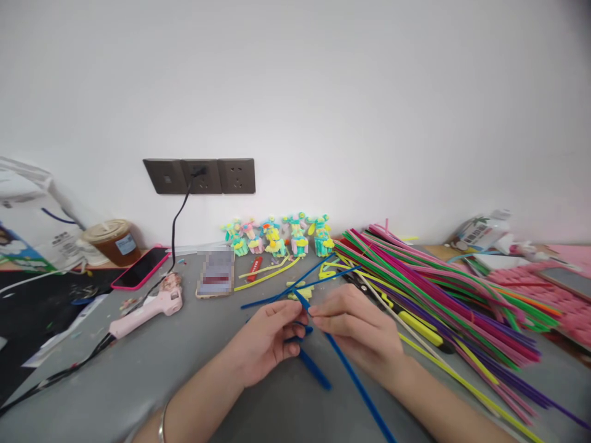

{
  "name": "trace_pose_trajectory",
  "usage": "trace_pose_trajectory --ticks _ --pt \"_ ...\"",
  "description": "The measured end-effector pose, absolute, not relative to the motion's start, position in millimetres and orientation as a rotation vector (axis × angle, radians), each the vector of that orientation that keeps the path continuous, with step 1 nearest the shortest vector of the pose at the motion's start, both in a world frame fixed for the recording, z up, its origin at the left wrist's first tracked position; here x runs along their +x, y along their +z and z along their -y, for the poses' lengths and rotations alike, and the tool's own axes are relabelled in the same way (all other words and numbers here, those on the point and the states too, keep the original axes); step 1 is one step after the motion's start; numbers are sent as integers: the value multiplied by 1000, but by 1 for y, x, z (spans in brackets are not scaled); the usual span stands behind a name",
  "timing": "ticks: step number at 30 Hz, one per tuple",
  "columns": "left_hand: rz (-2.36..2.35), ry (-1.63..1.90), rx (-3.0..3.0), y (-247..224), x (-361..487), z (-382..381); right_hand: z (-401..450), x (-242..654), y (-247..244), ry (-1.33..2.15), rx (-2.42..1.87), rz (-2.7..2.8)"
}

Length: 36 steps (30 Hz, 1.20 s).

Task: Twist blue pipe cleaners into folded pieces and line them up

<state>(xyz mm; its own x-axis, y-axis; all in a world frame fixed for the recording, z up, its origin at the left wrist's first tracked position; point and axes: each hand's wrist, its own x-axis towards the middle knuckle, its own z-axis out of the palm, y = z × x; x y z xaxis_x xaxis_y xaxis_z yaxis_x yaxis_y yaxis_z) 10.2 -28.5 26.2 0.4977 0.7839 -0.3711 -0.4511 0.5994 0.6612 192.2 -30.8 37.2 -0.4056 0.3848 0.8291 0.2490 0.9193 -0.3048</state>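
Note:
Blue pipe cleaners (356, 376) are pinched between both hands over the grey table mat. My left hand (272, 338) is closed on the blue stems, its thumb and forefinger at a point where they meet; more blue pieces poke out below its fingers. Thumb and fingertips of my right hand (357, 326) grip the long blue stem, which slants down toward the front edge. Other blue stems (265, 301) stick out beyond the fingertips. How the stems join is hidden by the fingers. Small pale yellow pieces (302, 289) lie just behind the hands.
Several small colourful pipe-cleaner figures (277, 240) stand along the wall. At right are a large bundle of pipe cleaners (443, 283) and yellow-black pliers (420, 328). A pink glue gun (145, 314), a pink-edged phone (142, 269), another phone (215, 274) and a drink cup (113, 243) are at left.

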Motion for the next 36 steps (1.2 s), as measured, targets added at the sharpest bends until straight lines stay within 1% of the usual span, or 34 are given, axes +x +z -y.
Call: trace_pose_trajectory --ticks 5,14,30,36 --pt "-716 825 571 26 11 28 27 193 34 107 -462 2114" --pt "-642 871 509 25 13 28 27 192 43 187 -489 2089" --pt "-714 900 662 29 12 27 27 194 48 -14 -546 2142" --pt "-743 930 648 31 12 27 27 194 47 26 -539 2126"
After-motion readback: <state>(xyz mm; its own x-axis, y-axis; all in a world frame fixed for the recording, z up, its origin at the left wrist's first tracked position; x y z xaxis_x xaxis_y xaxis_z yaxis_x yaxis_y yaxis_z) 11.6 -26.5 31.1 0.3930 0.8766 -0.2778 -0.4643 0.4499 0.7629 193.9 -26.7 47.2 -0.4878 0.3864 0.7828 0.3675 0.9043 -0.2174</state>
